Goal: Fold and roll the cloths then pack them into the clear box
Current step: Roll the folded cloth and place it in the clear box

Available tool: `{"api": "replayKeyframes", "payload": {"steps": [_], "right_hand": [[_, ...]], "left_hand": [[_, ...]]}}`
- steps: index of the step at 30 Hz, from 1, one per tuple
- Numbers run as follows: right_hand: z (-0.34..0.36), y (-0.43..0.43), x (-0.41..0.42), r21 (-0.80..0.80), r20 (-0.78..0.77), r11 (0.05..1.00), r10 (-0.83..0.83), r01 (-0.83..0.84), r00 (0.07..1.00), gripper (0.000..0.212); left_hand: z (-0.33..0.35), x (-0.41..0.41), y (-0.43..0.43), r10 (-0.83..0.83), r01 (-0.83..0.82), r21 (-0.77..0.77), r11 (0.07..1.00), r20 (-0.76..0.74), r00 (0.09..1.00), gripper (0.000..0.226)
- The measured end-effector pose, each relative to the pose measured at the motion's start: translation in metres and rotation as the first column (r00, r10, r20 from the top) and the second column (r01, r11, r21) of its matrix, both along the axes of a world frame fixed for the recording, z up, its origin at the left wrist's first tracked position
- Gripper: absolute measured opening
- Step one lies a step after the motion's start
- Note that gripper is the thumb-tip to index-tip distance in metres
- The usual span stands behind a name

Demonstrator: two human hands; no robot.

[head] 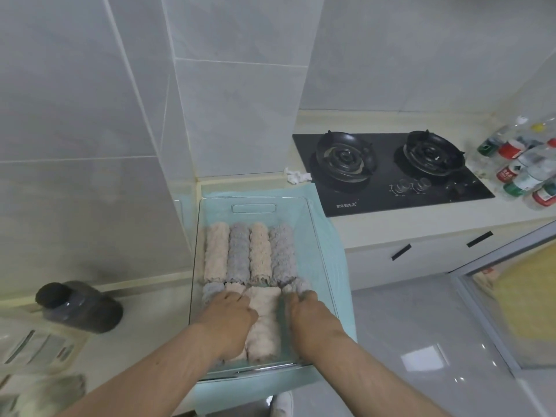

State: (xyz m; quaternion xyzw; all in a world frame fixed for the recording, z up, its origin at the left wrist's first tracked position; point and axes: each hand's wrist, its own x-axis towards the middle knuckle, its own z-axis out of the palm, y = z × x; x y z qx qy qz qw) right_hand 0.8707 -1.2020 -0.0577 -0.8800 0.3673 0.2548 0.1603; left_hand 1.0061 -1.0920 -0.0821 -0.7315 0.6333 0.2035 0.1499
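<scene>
Flanking beige rolled cloth (261, 320) in clear plastic box (314, 236) with left hand (228, 311) and right hand (304, 308); fingers bent, grip unclear; bare floor along far edge.

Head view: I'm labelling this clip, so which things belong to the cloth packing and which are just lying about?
Job: clear box, rolled cloths, left hand, right hand.
Lying about: gas hob, plastic bottles, dark jar, crumpled tissue.
</scene>
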Motion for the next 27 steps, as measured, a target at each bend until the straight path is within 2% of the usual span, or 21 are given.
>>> {"api": "replayKeyframes", "payload": {"steps": [2, 4, 7, 9, 11, 12, 14, 16, 19, 20, 21, 27], "right_hand": [[-0.008, 0.001, 0.002, 0.029, 0.075, 0.988, -0.157, 0.155, 0.985, 0.037], [-0.010, 0.003, 0.007, 0.044, 0.092, 0.982, -0.187, 0.184, 0.978, 0.033], [-0.011, 0.007, 0.013, 0.142, 0.034, 0.989, -0.031, 0.026, 0.999, 0.047], [-0.014, 0.006, 0.014, 0.198, 0.050, 0.979, 0.040, -0.049, 0.998, 0.055], [-0.015, 0.002, 0.013, 0.284, 0.096, 0.959, -0.029, 0.001, 0.995, 0.056], [-0.013, 0.000, 0.012, 0.346, 0.114, 0.934, -0.132, 0.085, 0.985, 0.054], [-0.007, -0.006, 0.011, 0.459, 0.120, 0.826, -0.422, 0.327, 0.898, 0.051], [-0.004, -0.009, 0.011, 0.535, 0.085, 0.645, -0.684, 0.546, 0.724, 0.049], [-0.002, -0.008, 0.018, 0.682, -0.037, 0.323, -0.881, 0.656, 0.473, 0.027], [0.001, -0.006, 0.020, 0.713, -0.076, 0.248, -0.902, 0.656, 0.424, 0.025], [0.004, -0.005, 0.022, 0.721, -0.101, 0.212, -0.910, 0.660, 0.403, 0.027], [0.014, -0.009, 0.018, 0.723, -0.177, 0.151, -0.903, 0.675, 0.392, 0.027]], "left_hand": [[0.002, 0.000, 0.003, 0.016, -0.016, -0.011, 1.000, -0.013, 1.000, 0.040], [0.002, 0.000, 0.003, 0.040, -0.042, -0.023, 0.999, -0.059, 0.997, 0.040], [-0.002, 0.002, 0.003, 0.083, -0.093, -0.054, 0.994, -0.170, 0.982, 0.047], [-0.004, 0.004, 0.004, 0.098, -0.110, -0.043, 0.993, -0.207, 0.973, 0.058], [-0.004, 0.004, 0.004, 0.090, -0.095, -0.016, 0.995, -0.192, 0.977, 0.066], [-0.003, 0.004, 0.003, 0.086, -0.089, -0.006, 0.996, -0.180, 0.980, 0.068], [0.001, 0.001, -0.001, 0.087, -0.087, 0.009, 0.996, -0.164, 0.983, 0.068], [0.003, -0.003, -0.004, 0.095, -0.093, 0.021, 0.995, -0.157, 0.983, 0.069], [0.006, -0.009, -0.008, 0.096, -0.089, 0.062, 0.994, -0.119, 0.988, 0.070], [0.006, -0.009, -0.010, 0.092, -0.084, 0.081, 0.993, -0.106, 0.990, 0.070], [0.006, -0.009, -0.012, 0.086, -0.077, 0.100, 0.992, -0.095, 0.992, 0.069], [0.010, -0.008, -0.020, 0.059, -0.048, 0.192, 0.980, -0.056, 0.997, 0.061]]}}
